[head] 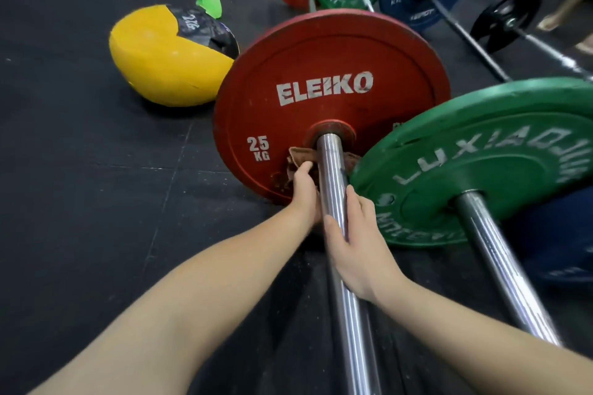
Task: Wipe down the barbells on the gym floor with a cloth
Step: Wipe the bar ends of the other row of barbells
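hands are both working low on the chrome steel barbell sleeve (332, 170), right up against the round red 25 kg bumper plate (321, 74). you are risking a pinch here: the round green bumper plate (481, 170) of the neighbouring bar is sitting just beside your right hand (353, 244), and if either bar is rolling on the black rubber gym floor (80, 138), your fingers are getting caught between them. the worn brown cloth (296, 159) is passing under the sleeve near the red plate's hub, so it may be snagging there or slipping out under a one-sided pull. your left hand (303, 189) is curling tightly round the cloth's left end, close against the red plate. your right hand is clasping the sleeve itself, thumb over the top, fingers lying along its far side; whether it is also holding the cloth's right end, you cannot tell.
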Demonstrator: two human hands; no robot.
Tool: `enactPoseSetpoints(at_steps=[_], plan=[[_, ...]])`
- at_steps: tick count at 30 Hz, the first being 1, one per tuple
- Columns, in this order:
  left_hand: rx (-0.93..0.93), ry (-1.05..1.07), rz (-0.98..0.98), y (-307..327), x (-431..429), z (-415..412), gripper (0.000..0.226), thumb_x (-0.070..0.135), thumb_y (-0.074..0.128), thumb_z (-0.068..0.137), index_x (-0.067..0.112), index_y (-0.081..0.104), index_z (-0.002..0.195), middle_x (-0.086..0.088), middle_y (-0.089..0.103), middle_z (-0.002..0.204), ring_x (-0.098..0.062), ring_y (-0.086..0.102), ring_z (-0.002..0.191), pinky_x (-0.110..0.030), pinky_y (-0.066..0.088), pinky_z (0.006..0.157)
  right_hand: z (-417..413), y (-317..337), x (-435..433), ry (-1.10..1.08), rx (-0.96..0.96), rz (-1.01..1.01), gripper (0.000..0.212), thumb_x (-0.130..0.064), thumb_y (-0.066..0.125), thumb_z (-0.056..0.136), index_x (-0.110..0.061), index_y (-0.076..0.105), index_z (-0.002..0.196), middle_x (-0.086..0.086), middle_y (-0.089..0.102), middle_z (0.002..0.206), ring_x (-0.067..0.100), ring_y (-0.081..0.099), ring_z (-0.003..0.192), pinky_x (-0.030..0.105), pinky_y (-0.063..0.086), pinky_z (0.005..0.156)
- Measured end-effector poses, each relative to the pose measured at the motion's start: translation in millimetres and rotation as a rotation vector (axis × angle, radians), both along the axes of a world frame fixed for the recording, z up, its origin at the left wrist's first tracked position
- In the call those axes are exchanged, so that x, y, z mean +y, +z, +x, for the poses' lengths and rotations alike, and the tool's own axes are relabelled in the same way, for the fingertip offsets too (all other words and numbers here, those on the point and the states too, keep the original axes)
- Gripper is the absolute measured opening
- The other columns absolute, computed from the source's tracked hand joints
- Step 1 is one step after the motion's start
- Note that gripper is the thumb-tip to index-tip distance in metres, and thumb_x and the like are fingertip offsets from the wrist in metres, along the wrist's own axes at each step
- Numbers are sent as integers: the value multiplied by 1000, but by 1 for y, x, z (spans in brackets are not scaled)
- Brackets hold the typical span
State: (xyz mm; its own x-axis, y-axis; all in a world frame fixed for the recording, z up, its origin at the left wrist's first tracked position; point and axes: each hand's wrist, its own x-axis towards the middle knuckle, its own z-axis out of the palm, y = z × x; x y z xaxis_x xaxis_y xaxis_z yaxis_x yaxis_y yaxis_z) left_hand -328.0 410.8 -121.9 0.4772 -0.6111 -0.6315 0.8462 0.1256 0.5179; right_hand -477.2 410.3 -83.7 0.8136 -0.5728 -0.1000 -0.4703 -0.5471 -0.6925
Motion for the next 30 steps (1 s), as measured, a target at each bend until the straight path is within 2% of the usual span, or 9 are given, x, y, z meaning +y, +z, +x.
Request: enactPoseSetpoints(at_steps=[3,7,10,12,18,22,25,28,30], plan=[[75,77,-71,-9,-4,3,53,54,38,103,7,62,106,-18,65,94,-31,64,81,-34,50,65,0,-1,1,-13,-7,8,68,-42,40,106,-30,7,164,-16,23,152,4,45,130,22,37,104],[113,228,-179,-19,-5,12,56,53,46,98,9,64,127,-17,70,113,-34,68,102,-39,55,82,2,-2,1,1,-7,-15,66,-41,41,106,-33,8,163,-17,27,144,2,49,119,22,41,98],[107,241,-212,-20,-8,13,67,67,51,94,12,63,129,-18,71,121,-35,68,112,-42,56,91,1,-4,3,-11,-16,6,68,-42,40,107,-31,5,164,-18,24,149,0,43,127,15,36,101],[120,195,-243,-21,-10,17,79,76,57,87,11,63,131,-20,71,122,-37,69,113,-48,54,100,1,-5,2,-17,-14,21,68,-42,41,107,-32,4,164,-21,23,149,-4,40,126,9,34,97],[-61,78,-94,-21,6,30,47,48,63,98,10,67,127,-15,74,119,-32,73,107,-48,56,99,1,-3,1,-21,2,43,69,-44,40,107,-33,3,163,-25,24,142,-5,48,111,14,41,85],[-160,86,-9,-26,14,31,36,37,67,98,9,72,120,-13,77,113,-28,75,102,-41,59,90,1,-2,1,-4,-2,0,70,-43,41,106,-29,3,163,-20,22,146,4,52,112,26,47,95],[-182,103,-20,-21,16,32,40,35,67,97,9,69,128,-12,75,118,-28,74,105,-43,57,97,0,-7,0,-5,-40,25,70,-42,42,106,-24,7,163,-14,23,148,7,48,120,30,44,103],[-174,55,-5,-6,13,27,33,35,59,103,11,71,121,-10,78,108,-26,75,100,-41,58,90,1,-6,-1,-11,-47,28,70,-40,42,106,-19,7,163,-10,22,149,13,50,121,34,45,103],[-169,4,36,5,10,20,37,41,58,103,12,70,123,-12,76,112,-30,72,104,-43,57,88,-1,-5,0,4,-53,15,70,-40,41,106,-18,7,163,-8,22,150,15,49,124,34,45,104]])
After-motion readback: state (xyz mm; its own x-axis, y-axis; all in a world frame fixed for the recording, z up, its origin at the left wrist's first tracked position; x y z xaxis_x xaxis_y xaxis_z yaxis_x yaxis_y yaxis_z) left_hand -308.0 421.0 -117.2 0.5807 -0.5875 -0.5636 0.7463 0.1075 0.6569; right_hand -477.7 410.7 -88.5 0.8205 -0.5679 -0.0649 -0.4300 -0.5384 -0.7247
